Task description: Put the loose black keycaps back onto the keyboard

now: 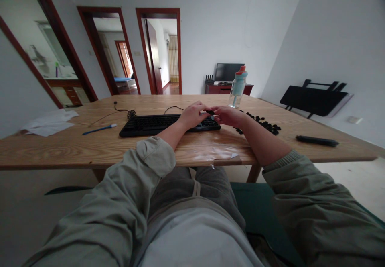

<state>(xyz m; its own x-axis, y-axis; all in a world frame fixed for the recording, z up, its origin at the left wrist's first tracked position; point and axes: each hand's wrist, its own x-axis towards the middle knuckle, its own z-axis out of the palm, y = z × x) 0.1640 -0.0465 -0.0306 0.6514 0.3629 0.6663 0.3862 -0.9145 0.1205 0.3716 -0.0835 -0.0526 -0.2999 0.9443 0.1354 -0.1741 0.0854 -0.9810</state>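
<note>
A black keyboard (150,125) lies on the wooden table in front of me. Over its right half, my left hand (194,114) is closed, with fingertips pinched at a small black keycap (209,113). My right hand (228,116) meets it from the other side, fingers curled and touching the same keycap. The keycap's exact shape is partly hidden by the fingers. To the right, partly behind my right forearm, a heap of loose black keycaps (272,128) is spread on the wood.
A blue brush (99,129) and crumpled white paper (51,121) lie at left, near the coiled cable (131,114). A clear bottle with red cap (238,88) stands behind the keycaps. A long black object (317,140) rests at right. Clear film (207,150) covers the table's front edge.
</note>
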